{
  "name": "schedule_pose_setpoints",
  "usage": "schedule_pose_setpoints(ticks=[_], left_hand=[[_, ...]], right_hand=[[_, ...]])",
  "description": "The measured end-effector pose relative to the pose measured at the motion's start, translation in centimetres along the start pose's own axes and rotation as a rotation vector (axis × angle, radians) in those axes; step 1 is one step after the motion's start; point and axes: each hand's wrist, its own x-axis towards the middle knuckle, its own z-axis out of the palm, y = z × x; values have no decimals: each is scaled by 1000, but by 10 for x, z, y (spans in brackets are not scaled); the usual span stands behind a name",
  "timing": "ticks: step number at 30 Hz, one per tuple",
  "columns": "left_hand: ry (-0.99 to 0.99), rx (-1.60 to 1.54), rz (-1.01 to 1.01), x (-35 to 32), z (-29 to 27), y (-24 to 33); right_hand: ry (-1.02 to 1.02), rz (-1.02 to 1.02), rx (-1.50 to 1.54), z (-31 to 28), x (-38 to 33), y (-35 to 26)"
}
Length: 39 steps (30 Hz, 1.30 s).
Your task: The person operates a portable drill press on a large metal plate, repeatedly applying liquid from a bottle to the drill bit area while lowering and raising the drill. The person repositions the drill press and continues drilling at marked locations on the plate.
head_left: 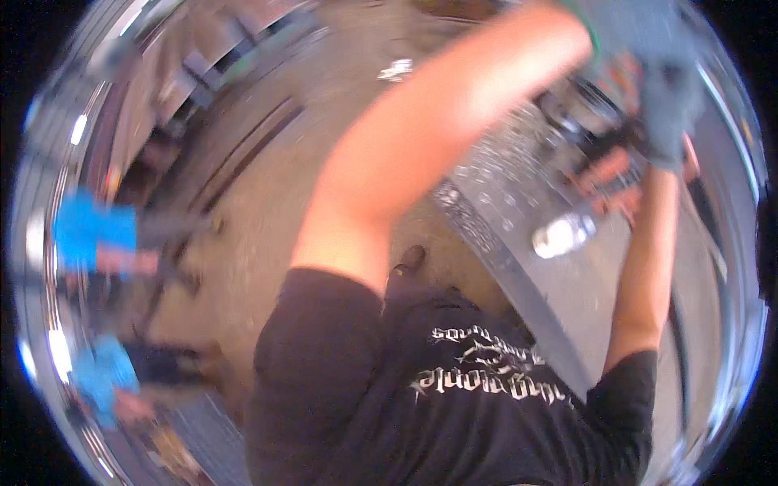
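While the whole view is smeared by motion, both arms reach up and away from the black printed T-shirt at the bottom of the picture toward a grey metal worktop that runs diagonally across the right half. Taking that worktop as the landmark: the left hand, in a grey work glove, is at its far end near the top rim of the picture, with the bare left forearm crossing over the worktop's upper part. Blur hides its fingers, so whether it is clenched or loose cannot be told. The right hand, also in a grey glove, hangs just below the left one over the worktop's far right part, fingers pointing downward; it seems to rest against a dark machine part with orange pieces, but whether it grips that part cannot be told. Nearer along the worktop, beside the right forearm, lies a small pale, shiny cylinder-like object; its kind is too blurred to make out. To the left of the worktop lies a bare tan concrete floor, and a dark shoe tip shows on it just beside the worktop's near edge. Far left of the worktop, at the rim, stand blurred blue shapes.
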Motion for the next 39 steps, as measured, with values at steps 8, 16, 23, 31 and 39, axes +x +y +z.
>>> schedule_pose_setpoints(ticks=[8,16,23,31,39], left_hand=[[-476,725,117,63,32,41],[0,439,362,52,29,9],[15,478,209,45,26,23],[50,468,157,43,22,27],[100,481,213,45,23,21]], right_hand=[[32,361,464,-31,-167,21],[-165,1195,267,27,-443,106],[-218,1104,252,65,-387,60],[-136,1440,1140,69,-395,10],[-516,1555,977,72,-388,-20]])
